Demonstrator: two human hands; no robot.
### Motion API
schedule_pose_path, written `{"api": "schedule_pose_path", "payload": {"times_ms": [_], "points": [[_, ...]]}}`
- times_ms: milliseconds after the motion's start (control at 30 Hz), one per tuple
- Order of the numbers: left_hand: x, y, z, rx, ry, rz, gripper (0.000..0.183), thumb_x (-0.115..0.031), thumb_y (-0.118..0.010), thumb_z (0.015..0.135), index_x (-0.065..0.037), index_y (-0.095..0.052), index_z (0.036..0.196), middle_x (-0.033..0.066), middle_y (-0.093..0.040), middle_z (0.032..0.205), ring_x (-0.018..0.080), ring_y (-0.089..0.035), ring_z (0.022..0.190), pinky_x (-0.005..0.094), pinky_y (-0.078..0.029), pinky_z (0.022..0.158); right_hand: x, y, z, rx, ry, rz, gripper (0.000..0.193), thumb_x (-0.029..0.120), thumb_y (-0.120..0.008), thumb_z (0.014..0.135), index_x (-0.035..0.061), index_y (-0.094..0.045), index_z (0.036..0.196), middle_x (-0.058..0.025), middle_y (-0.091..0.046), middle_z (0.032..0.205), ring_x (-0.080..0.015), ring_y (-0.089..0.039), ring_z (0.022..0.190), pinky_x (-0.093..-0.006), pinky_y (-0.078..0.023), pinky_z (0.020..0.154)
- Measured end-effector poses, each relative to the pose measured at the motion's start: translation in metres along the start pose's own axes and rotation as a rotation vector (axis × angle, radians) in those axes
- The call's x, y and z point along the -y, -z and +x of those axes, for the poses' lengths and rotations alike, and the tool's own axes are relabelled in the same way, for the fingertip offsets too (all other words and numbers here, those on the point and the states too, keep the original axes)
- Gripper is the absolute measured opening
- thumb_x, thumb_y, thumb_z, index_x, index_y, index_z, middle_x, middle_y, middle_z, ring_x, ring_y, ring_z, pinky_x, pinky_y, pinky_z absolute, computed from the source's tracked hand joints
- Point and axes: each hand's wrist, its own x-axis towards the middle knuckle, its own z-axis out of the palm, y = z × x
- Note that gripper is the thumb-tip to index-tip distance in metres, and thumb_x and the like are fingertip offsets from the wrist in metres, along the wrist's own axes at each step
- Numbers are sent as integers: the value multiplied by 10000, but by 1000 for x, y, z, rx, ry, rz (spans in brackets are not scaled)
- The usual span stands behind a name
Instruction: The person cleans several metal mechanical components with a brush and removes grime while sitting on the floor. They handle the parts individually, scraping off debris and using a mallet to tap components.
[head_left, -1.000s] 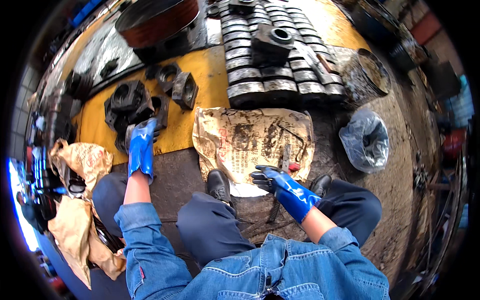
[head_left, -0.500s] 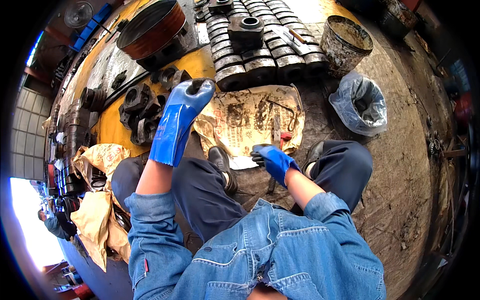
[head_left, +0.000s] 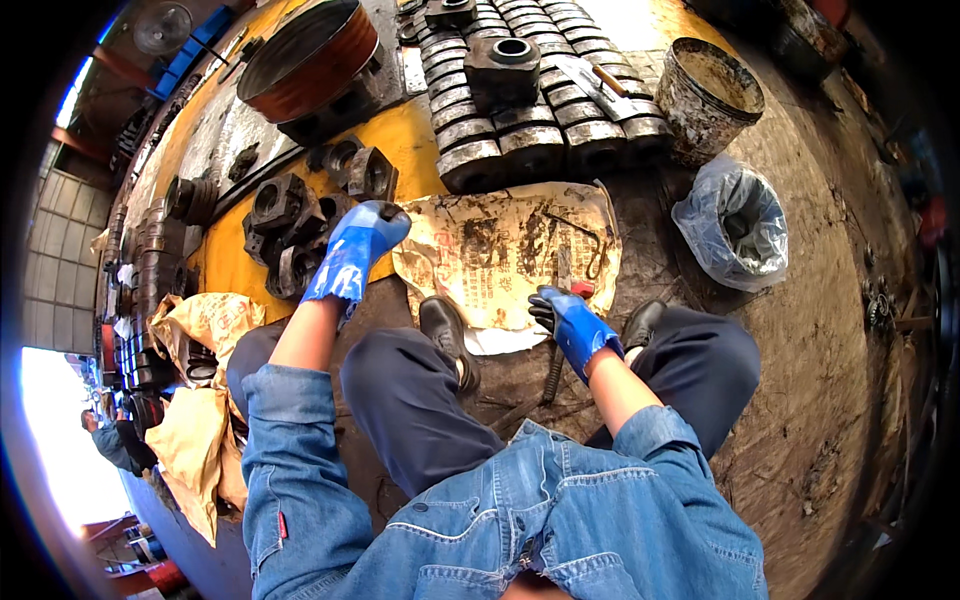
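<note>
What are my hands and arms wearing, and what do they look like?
Your left hand and right hand wear shiny blue gloves with loose cuffs, darkened toward the fingertips. Above them are rolled blue denim sleeves; the left has a small red tag.

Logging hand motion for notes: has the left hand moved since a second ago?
Yes: the left hand has shifted right, from the dark metal blocks to the left edge of the flat brown paper in view.

Glossy blue gloves [head_left: 343, 262] with blackened fingers [head_left: 541, 312] are worn with a roll-cuffed, red-tabbed denim jacket [head_left: 490, 510], dark trousers [head_left: 410, 400] and black shoes [head_left: 441, 328].
</note>
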Motion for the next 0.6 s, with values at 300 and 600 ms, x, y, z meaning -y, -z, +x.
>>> {"api": "schedule_pose_path", "payload": {"times_ms": [300, 600], "points": [[22, -78, 166, 97, -183, 162, 597, -409, -699, 781, -174, -619, 1324, 161, -656, 1255, 329, -606, 1186, 399, -473, 1028, 68, -75, 131, -14, -194, 183, 222, 286, -585, 994, 122, -629, 1139, -52, -739, 1018, -208, -720, 798, -286, -577, 590], [-11, -139, 263, -59, -349, 96, 542, -453, -687, 803, -123, -650, 1231, 189, -696, 1113, 372, -651, 1058, 446, -523, 916, 80, -128, 252, 43, -100, 334, 234, 262, -655, 960, 122, -672, 1146, -69, -703, 995, -205, -680, 804, -311, -568, 638]]}}
